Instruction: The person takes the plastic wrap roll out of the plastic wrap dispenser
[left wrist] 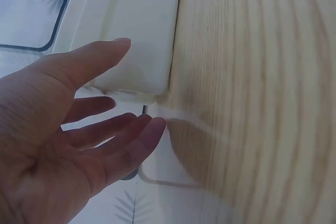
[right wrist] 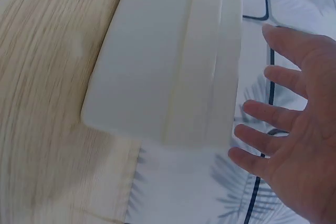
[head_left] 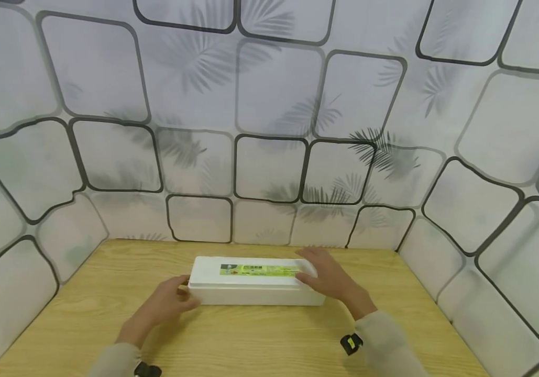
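A long white lidded box [head_left: 257, 296] lies crosswise on the wooden table, its lid bearing a green and yellow label [head_left: 260, 270]. At the box's left end is my left hand [head_left: 167, 301], with thumb in front and fingers round the corner. The left wrist view shows that hand [left wrist: 68, 129] with loosely bent fingers and a gap between thumb and fingertips. My right hand [head_left: 328, 277] hovers over the right end of the lid, fingers spread. In the right wrist view the fingers of this hand [right wrist: 299, 119] stand apart beside the lid edge [right wrist: 226, 77].
The light wooden table [head_left: 260, 340] backs onto a wall covering [head_left: 269, 173] with dark rounded squares and leaf prints, which also runs along both sides. A black band with a small device [head_left: 351, 343] sits at the right wrist, another dark one [head_left: 147, 369] at the left.
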`<state>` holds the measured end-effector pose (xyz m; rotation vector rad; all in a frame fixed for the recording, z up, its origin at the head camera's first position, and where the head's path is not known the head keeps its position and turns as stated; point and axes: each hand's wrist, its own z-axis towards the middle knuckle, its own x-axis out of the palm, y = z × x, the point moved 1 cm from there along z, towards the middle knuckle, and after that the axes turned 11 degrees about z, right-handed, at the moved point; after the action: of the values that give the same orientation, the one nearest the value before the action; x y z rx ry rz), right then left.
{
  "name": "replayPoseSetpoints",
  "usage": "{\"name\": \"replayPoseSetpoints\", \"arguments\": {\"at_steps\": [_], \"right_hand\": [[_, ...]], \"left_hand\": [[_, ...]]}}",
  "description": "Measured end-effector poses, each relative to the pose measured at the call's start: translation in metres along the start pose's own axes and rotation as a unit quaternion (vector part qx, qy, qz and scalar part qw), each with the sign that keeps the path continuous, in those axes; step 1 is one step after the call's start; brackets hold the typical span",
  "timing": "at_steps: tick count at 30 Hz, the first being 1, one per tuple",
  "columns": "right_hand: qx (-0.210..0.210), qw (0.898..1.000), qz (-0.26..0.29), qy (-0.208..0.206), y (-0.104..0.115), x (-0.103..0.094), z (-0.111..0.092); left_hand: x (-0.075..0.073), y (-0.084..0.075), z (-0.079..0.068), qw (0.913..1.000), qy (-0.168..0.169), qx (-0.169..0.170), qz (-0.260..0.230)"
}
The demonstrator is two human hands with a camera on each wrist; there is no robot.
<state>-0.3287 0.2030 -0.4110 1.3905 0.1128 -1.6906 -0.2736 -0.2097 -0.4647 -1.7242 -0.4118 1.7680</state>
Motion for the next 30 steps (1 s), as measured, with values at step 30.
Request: {"name": "replayPoseSetpoints", "arguments": {"at_steps": [30], "right_hand": [[0.001, 0.994, -0.052, 0.100, 0.032, 0.033, 0.030]], "left_hand": [[0.010, 0.001, 0.005, 0.9973, -0.023, -0.041, -0.056]]}}
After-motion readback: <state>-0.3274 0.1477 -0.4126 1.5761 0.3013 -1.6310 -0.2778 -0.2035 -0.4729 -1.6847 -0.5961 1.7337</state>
